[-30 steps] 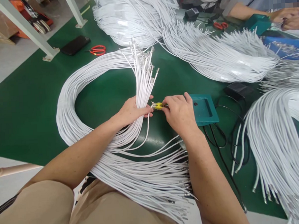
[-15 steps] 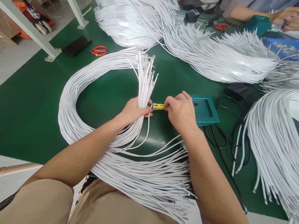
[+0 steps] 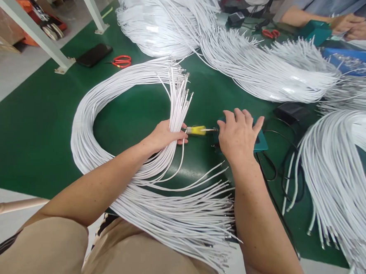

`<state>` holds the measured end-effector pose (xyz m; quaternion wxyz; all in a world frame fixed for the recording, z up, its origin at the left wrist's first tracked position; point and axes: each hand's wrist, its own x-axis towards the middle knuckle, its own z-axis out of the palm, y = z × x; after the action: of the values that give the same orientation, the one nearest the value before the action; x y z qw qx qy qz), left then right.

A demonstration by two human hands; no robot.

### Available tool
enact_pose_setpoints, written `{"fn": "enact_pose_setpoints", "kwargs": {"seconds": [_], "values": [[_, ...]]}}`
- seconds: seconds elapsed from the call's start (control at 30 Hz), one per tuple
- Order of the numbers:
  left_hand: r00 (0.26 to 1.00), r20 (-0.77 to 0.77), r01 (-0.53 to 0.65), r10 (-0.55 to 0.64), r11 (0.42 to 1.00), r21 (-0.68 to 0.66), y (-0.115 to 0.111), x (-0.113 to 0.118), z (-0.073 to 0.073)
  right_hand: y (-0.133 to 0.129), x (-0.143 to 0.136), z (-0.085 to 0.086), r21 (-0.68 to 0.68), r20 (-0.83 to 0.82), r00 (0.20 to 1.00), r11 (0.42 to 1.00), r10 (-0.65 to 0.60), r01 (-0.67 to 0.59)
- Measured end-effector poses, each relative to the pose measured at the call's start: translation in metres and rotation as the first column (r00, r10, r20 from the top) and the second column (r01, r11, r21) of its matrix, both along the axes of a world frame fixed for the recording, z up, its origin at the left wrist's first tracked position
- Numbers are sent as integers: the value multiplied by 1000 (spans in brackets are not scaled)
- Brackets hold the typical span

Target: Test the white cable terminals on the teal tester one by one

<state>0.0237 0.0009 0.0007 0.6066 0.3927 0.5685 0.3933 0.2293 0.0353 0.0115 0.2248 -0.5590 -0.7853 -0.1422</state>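
Note:
My left hand point(image 3: 167, 134) is closed around a bundle of white cables point(image 3: 178, 102) whose metal-tipped ends point up past the thumb. Beside its fingertips is a yellow piece with a metal end point(image 3: 197, 130), in line with a thin metal rod that runs from the teal device point(image 3: 260, 142). My right hand point(image 3: 238, 133) rests over this device with its fingers spread, hiding most of it. The held cables curve round to the left in a large white loop point(image 3: 85, 130). More cable ends point(image 3: 212, 209) fan out below, between my forearms.
Red scissors point(image 3: 121, 61) and a black phone point(image 3: 94, 55) lie at the back left of the green table point(image 3: 30, 121). White cable heaps stand behind and at right point(image 3: 337, 177). A black adapter point(image 3: 291, 113) and cords lie right of the device. Across the table, another person's hands point(image 3: 352, 26) work.
My right hand has let go of the yellow piece, moved right and spread its fingers over the teal device. The left hand has barely moved.

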Motion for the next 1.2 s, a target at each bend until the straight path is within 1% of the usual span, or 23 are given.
{"fn": "enact_pose_setpoints", "kwargs": {"seconds": [0.13, 0.23, 0.3, 0.33, 0.37, 0.4, 0.47, 0.5, 0.53, 0.57, 0.67, 0.7, 0.77, 0.83, 0.87, 0.9, 0.93, 0.97, 1.07, 1.1, 1.13, 1.17, 1.2], "values": [[1000, 2, -6, 6, 1000, -1, -1, -5, 1, 3, 3, -5, -49, 14, 1000, 999, -12, 13], [1000, 27, -8, 8, 1000, 26, -3, -10, 4, 1, 1, 1, -63, -29, 1000, 998, -4, 3], [998, 57, -13, 10, 999, 50, -5, -12, 6, -5, -4, 10, -87, -125, 988, 991, 93, -104], [997, 72, -11, 6, 998, 62, -5, -13, 7, -9, -7, 15, -122, -190, 965, 971, 179, -204], [996, 85, -8, 2, 997, 74, -6, -13, 8, -14, -12, 21, -167, -261, 924, 929, 281, -330], [995, 97, -3, -5, 997, 82, -6, -13, 9, -20, -16, 26, -227, -328, 862, 853, 387, -469], [994, 112, 6, -15, 997, 80, -7, -12, 11, -32, -27, 33, -349, -400, 724, 636, 562, -688], [993, 117, 12, -21, 997, 73, -7, -12, 12, -38, -32, 35, -409, -400, 684, 550, 610, -729], [992, 121, 18, -26, 998, 65, -6, -12, 13, -43, -37, 36, -465, -376, 669, 494, 641, -735], [992, 121, 29, -35, 998, 56, -6, -12, 13, -47, -41, 36, -518, -338, 675, 469, 656, -715], [994, 97, 41, -45, 998, 46, -6, -12, 15, -56, -49, 36, -682, -204, 754, 462, 624, -567], [996, 78, 35, -38, 998, 45, -6, -13, 15, -58, -50, 37, -746, -190, 778, 427, 599, -511], [999, 43, 17, -19, 999, 45, -7, -13, 15, -59, -49, 40, -858, -227, 792, 269, 567, -438], [999, 37, 17, -18, 999, 52, -7, -13, 15, -57, -43, 43, -901, -347, 786, 51, 512, -431], [999, 47, 21, -23, 998, 57, -8, -13, 14, -54, -40, 43, -891, -416, 789, -29, 452, -453], [998, 63, 22, -26, 998, 59, -8, -13, 14, -50, -35, 43, -871, -473, 799, -58, 371, -488], [996, 81, 20, -24, 998, 60, -9, -12, 14, -45, -32, 42, -845, -520, 809, -29, 273, -533], [995, 102, 13, -19, 998, 58, -9, -11, 14, -40, -28, 40, -814, -565, 807, 48, 169, -579], [988, 154, 10, -18, 999, 52, -11, -8, 14, -28, -26, 32, -651, -701, 710, 464, -65, -600], [987, 160, 22, -30, 998, 52, -12, -6, 14, -25, -27, 29, -591, -744, 658, 575, -117, -566], [986, 157, 41, -48, 998, 52, -13, -5, 14, -23, -29, 27, -546, -779, 608, 643, -152, -538], [987, 141, 69, -76, 996, 56, -13, -4, 13, -23, -31, 25, -518, -803, 571, 674, -171, -527], [987, 117, 105, -112, 992, 63, -14, -3, 13, -22, -33, 24, -504, -817, 549, 678, -175, -535]]}}
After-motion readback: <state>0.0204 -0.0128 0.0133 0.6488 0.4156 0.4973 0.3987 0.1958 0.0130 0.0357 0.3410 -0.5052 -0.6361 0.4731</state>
